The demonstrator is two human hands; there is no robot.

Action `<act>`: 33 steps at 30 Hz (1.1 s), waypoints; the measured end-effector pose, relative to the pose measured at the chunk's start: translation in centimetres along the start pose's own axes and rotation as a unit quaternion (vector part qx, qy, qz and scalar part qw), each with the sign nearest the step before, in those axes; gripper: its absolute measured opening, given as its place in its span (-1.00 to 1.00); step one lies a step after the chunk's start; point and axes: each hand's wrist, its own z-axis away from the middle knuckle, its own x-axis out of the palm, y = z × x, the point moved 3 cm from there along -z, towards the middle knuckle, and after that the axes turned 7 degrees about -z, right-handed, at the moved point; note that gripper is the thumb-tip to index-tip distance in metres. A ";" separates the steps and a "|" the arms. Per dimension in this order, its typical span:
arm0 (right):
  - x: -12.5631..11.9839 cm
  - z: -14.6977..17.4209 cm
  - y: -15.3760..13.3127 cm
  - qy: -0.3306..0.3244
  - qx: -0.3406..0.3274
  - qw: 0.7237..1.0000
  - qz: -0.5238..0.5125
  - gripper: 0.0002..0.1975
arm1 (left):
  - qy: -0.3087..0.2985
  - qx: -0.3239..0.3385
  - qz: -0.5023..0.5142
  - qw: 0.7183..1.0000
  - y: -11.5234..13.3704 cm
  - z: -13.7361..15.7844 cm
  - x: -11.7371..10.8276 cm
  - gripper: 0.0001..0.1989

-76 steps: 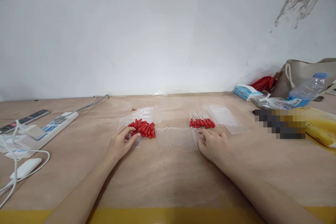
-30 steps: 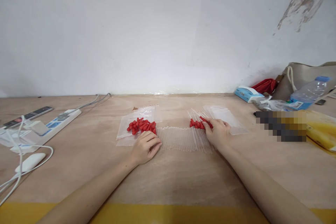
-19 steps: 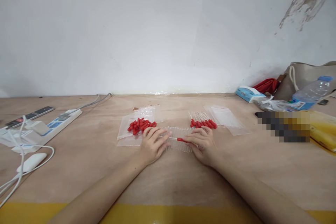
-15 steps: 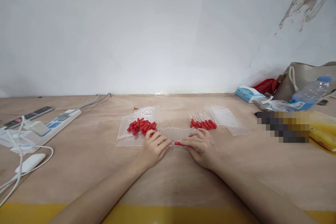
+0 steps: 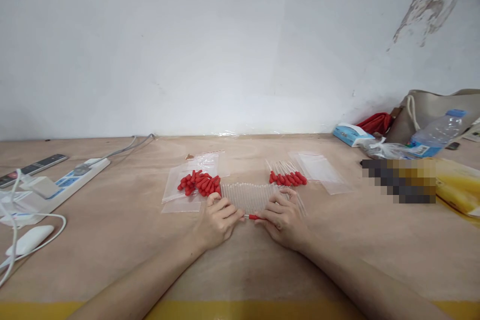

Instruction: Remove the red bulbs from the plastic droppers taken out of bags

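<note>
Near the middle of the table, my left hand (image 5: 220, 219) pinches a thin clear tube (image 5: 246, 216), most of it hidden by the fingers. My right hand (image 5: 285, 219) is closed on a red rubber bulb (image 5: 252, 217) that sits at the tube's end. Behind both hands lies a row of clear glass tubes (image 5: 249, 196), side by side. Loose red rubber bulbs (image 5: 199, 182) are heaped to the left of this row. Several droppers with red bulbs (image 5: 288, 178) lie together beyond my right hand, their tubes pointing to the back.
Clear plastic bags (image 5: 176, 185) lie under the bulbs, and another bag (image 5: 318, 172) is at the right. A power strip (image 5: 80, 180) with cables and a remote (image 5: 33, 169) are at left. A tissue pack (image 5: 352, 135), bottle (image 5: 438, 132) and yellow package (image 5: 457, 185) stand at right.
Both hands have come slightly nearer to me with the tube and bulb, clear of the row's near edge. The view has shifted a little.
</note>
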 end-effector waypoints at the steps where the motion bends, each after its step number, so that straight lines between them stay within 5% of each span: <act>1: -0.1 0.0 0.0 -0.003 0.000 1.000 -0.003 -0.89 | 0.001 0.002 0.001 1.000 0.0 0.0 0.0 -0.90; 13: -1.0 0.1 -0.2 -0.043 0.011 0.998 -0.037 -0.87 | -0.001 0.023 0.012 1.000 0.4 -0.2 -0.7 -0.86; 17: -2.4 0.1 1.5 -0.022 0.041 0.997 -0.055 -0.85 | 0.011 -0.018 0.037 0.999 -1.0 1.3 -0.5 -0.86; 25: -5.6 0.9 8.6 -0.041 0.302 0.944 -0.124 -0.81 | -0.036 -0.171 0.038 0.984 -3.1 2.4 0.6 -0.56; 29: -7.0 2.8 11.2 -0.083 0.441 0.887 -0.108 -0.85 | -0.015 -0.165 0.033 0.986 -3.4 1.6 0.8 -0.65; 33: -7.2 3.9 12.1 -0.081 0.485 0.865 -0.100 -0.89 | -0.009 -0.135 0.011 0.991 -3.5 1.2 1.1 -0.80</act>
